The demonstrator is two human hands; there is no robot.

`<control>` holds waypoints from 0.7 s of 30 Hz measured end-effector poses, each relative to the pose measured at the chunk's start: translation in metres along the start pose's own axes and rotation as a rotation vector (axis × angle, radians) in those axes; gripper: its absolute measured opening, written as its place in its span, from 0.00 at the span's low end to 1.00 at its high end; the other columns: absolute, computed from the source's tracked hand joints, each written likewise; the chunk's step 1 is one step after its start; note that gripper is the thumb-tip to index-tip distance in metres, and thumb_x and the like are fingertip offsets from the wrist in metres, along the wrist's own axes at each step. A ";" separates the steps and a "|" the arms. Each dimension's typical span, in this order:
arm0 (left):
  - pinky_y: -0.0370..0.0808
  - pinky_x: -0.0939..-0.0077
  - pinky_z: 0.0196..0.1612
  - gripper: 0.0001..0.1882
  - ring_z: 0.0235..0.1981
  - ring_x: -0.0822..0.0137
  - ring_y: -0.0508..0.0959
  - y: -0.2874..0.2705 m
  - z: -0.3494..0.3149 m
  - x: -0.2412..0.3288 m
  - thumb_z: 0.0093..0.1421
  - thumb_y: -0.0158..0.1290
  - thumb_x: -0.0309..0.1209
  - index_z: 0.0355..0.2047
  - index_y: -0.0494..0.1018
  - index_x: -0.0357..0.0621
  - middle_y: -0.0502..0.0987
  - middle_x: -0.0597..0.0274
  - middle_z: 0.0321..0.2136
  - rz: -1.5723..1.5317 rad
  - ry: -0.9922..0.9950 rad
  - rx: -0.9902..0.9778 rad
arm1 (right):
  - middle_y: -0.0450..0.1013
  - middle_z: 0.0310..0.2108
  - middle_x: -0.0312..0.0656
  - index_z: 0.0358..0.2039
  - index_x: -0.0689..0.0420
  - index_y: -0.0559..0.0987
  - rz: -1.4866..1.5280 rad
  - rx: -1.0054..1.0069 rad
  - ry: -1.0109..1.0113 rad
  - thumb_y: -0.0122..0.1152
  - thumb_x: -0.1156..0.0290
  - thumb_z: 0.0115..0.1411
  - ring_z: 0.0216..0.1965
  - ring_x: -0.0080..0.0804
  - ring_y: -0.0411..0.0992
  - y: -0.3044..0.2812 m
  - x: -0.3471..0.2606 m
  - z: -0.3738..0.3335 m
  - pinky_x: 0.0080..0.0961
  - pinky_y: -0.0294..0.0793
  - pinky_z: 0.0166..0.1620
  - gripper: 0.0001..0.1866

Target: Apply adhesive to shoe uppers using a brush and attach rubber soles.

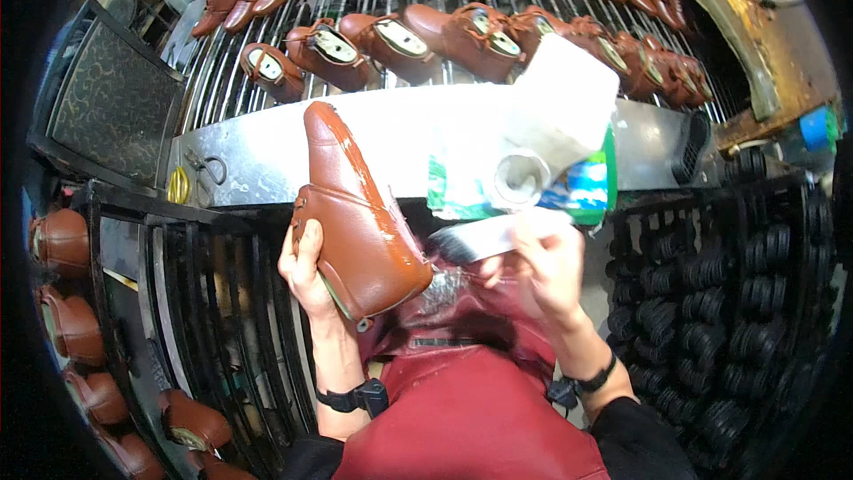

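My left hand grips a brown leather shoe upper, tilted on its side with the toe pointing away from me. A wet, glossy band runs along its lower edge, from toe to heel. In my right hand is a brush with a pale handle and dark bristles, slightly blurred. The bristles are close to the heel end of the shoe; whether they touch it I cannot tell. Just beyond the brush, a white container with a round opening stands on a green and blue sheet.
Brown shoes stand in rows on a rack of metal rods behind the metal bench. Scissors lie at the bench's left. Black soles fill a rack at right; more brown shoes sit on a left rack.
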State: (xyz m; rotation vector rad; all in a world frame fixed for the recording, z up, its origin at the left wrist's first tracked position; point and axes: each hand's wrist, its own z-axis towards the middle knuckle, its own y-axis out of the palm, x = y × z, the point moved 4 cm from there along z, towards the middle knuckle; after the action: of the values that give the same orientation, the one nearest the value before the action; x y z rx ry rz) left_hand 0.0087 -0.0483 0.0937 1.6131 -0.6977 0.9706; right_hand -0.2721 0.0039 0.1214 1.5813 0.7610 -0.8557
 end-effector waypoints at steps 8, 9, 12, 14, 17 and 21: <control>0.79 0.71 0.53 0.22 0.44 0.65 0.83 -0.013 0.125 0.086 0.63 0.61 0.21 0.57 0.77 0.26 0.84 0.52 0.46 0.652 0.455 0.212 | 0.70 0.36 0.54 0.46 0.66 0.78 -1.543 0.053 -0.323 0.62 0.89 0.57 0.32 0.52 0.74 -0.014 -0.046 0.046 0.40 0.74 0.34 0.16; 0.79 0.69 0.53 0.21 0.45 0.63 0.83 -0.017 0.160 0.103 0.65 0.61 0.23 0.57 0.77 0.26 0.84 0.51 0.47 0.802 0.479 0.229 | 0.70 0.35 0.52 0.47 0.66 0.78 -1.593 0.141 -0.387 0.64 0.90 0.56 0.29 0.47 0.74 -0.015 -0.049 0.053 0.37 0.72 0.31 0.18; 0.79 0.69 0.47 0.23 0.41 0.64 0.83 -0.039 0.300 0.136 0.60 0.68 0.31 0.54 0.82 0.32 0.86 0.53 0.41 1.081 0.467 0.308 | 0.71 0.28 0.46 0.53 0.69 0.76 -1.599 0.368 -0.355 0.76 0.78 0.55 0.22 0.40 0.71 -0.027 -0.065 0.052 0.33 0.71 0.24 0.26; 0.80 0.59 0.47 0.31 0.41 0.54 0.86 -0.050 0.390 0.136 0.59 0.68 0.49 0.56 0.82 0.43 0.87 0.49 0.42 1.431 0.309 0.317 | 0.71 0.27 0.44 0.54 0.68 0.76 -1.604 0.435 -0.340 0.78 0.73 0.55 0.22 0.36 0.70 -0.017 -0.086 0.054 0.31 0.70 0.24 0.29; 0.77 0.44 0.50 0.42 0.49 0.38 0.83 -0.103 0.508 0.154 0.54 0.61 0.70 0.54 0.83 0.49 0.85 0.40 0.45 2.052 -0.117 0.335 | 0.71 0.28 0.42 0.53 0.66 0.77 -1.410 0.592 -0.197 0.77 0.69 0.58 0.22 0.33 0.69 -0.012 -0.124 0.035 0.29 0.70 0.25 0.26; 0.77 0.50 0.54 0.38 0.49 0.37 0.82 -0.137 0.605 0.124 0.59 0.62 0.59 0.56 0.80 0.38 0.83 0.37 0.48 1.958 0.011 -0.149 | 0.75 0.25 0.42 0.44 0.63 0.82 -1.149 0.972 0.293 0.74 0.61 0.61 0.24 0.28 0.72 -0.068 -0.117 -0.072 0.29 0.72 0.29 0.19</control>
State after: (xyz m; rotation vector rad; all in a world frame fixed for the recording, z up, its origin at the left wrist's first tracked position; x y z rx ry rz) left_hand 0.3283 -0.5941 0.0797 0.3064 -2.3430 2.0566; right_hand -0.3815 0.0834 0.1931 2.0827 1.6932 -2.0678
